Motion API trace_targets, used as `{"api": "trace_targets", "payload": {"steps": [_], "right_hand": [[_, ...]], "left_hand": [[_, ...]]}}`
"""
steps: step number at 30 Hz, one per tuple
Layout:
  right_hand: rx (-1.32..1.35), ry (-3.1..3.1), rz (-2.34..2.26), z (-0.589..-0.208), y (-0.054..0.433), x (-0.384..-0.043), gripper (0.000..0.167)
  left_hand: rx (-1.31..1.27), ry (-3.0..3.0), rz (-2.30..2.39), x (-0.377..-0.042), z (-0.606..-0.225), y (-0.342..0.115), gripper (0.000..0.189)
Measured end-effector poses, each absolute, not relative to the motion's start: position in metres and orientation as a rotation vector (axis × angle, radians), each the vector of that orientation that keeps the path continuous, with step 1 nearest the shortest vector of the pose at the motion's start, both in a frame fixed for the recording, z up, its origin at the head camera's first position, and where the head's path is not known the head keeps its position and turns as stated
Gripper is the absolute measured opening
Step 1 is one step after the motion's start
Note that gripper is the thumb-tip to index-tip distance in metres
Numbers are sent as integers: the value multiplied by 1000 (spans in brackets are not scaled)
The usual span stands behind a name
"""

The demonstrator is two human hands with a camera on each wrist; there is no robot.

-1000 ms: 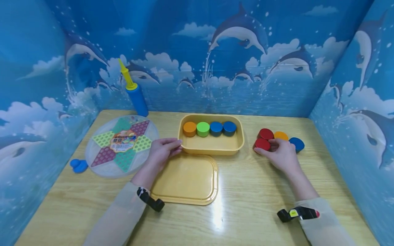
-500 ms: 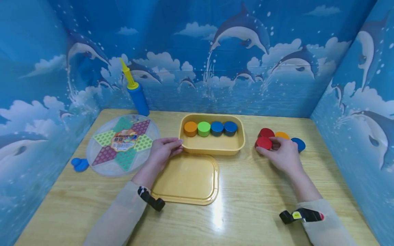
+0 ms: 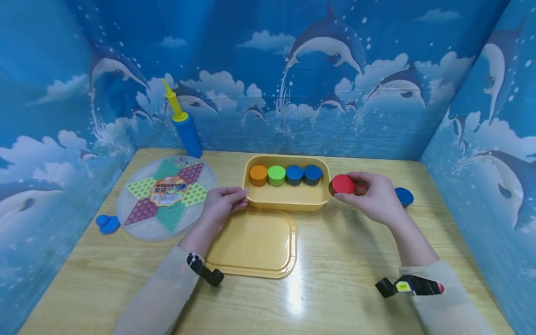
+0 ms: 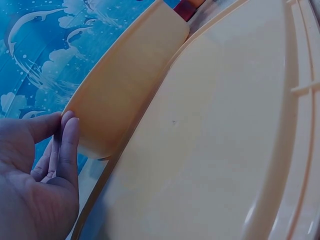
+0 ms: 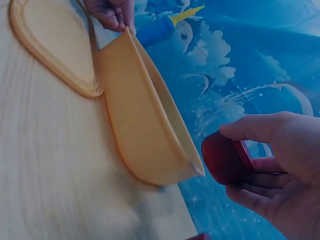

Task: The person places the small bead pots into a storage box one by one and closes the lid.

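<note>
My right hand (image 3: pixel 374 197) holds a short red cylinder (image 3: pixel 343 184) between thumb and fingers, just off the right end of a yellow rectangular box (image 3: pixel 289 206). In the right wrist view, the red cylinder (image 5: pixel 222 157) is raised beside the box's rim. My left hand (image 3: pixel 222 208) pinches the box's left rim; the left wrist view shows thumb and fingertips on either side of its wall (image 4: pixel 125 80). Inside, along the back, stand an orange cylinder (image 3: pixel 258 175), a green one (image 3: pixel 276 175) and two blue ones (image 3: pixel 294 175). Another red piece shows partly behind my right fingers.
A yellow lid (image 3: pixel 253 244) lies in front of the box. To the left are a round star-patterned game board (image 3: pixel 167 197), a blue pump with a yellow nozzle (image 3: pixel 187 132) and a small blue object (image 3: pixel 108 224). A blue cylinder (image 3: pixel 404 197) stands at the right.
My right hand has lifted the red cylinder from the group on the right and carried it left to the box's end. The left hand has stayed at the box's rim.
</note>
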State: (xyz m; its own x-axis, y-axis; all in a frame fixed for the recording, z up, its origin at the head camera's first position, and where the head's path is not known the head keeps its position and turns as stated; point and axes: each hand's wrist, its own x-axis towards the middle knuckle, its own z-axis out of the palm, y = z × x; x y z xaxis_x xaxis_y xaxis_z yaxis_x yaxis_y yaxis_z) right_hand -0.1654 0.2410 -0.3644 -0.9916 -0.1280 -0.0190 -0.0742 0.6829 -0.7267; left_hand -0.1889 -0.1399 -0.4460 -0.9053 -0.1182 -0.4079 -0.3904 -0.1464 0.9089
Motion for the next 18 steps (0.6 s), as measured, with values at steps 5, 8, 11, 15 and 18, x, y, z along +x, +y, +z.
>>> {"api": "trace_targets", "payload": {"steps": [5,8,11,15,18], "right_hand": [[-267,2773,-1229,-356,225,-175,67],[-316,2721,-1267,-353,216,-181,65],[-343,2670,-1295,-353,205,-186,64],[-383,2628,-1276,-356,189,-195,65],[-429,2617,-1232,-358,177,-201,66]], "left_hand": [[-577,1910,2187,-188,-444,-140,30],[-574,1912,2187,-187,-444,-140,30],[-577,1912,2183,-187,-444,-140,29],[-583,1921,2175,-187,-445,-140,29],[-582,1928,2170,-188,-445,-140,29]]}}
